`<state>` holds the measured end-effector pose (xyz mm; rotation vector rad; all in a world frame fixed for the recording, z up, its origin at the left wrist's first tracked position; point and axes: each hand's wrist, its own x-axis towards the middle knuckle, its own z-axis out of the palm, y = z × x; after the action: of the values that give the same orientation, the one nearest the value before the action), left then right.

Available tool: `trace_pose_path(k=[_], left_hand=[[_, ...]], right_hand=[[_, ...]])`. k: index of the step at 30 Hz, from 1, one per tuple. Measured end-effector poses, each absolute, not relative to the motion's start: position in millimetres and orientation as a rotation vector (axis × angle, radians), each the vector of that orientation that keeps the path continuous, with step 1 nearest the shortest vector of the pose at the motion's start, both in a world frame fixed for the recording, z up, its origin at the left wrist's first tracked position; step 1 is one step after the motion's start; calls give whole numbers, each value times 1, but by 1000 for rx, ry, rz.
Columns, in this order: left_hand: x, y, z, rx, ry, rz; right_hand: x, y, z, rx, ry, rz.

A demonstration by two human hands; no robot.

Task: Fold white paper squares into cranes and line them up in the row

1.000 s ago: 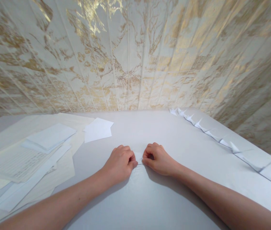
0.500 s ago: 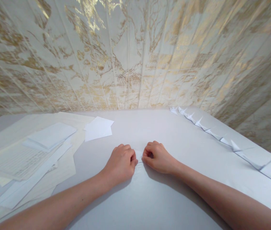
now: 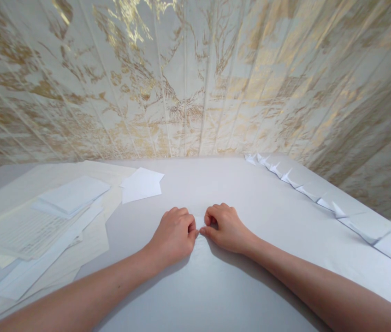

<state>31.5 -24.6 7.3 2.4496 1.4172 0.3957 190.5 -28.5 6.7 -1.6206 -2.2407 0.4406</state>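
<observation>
Paper (image 3: 200,222) lies on the worktop (image 3: 188,304) between the grips, apparently pinched by the left hand (image 3: 175,234), while the right hand's (image 3: 228,228) thumb (image 3: 210,232) has slid leftward, parting from its forefinger (image 3: 210,214), suggesting near-edge pressing.

White-and-gold backdrop (image 3: 188,92) — glinting brightly — rises behind a pale table (image 3: 195,180).

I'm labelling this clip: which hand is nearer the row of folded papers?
Right: the right hand sits left of the row of folded papers; the left hand lies farther left.
</observation>
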Motion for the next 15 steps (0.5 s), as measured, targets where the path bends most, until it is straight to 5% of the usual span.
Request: trace_pose_path(k=[15], left_hand=[[27, -18, 5, 2284, 1407, 366]], right_hand=[[194, -25, 9, -1639, -2223, 548]])
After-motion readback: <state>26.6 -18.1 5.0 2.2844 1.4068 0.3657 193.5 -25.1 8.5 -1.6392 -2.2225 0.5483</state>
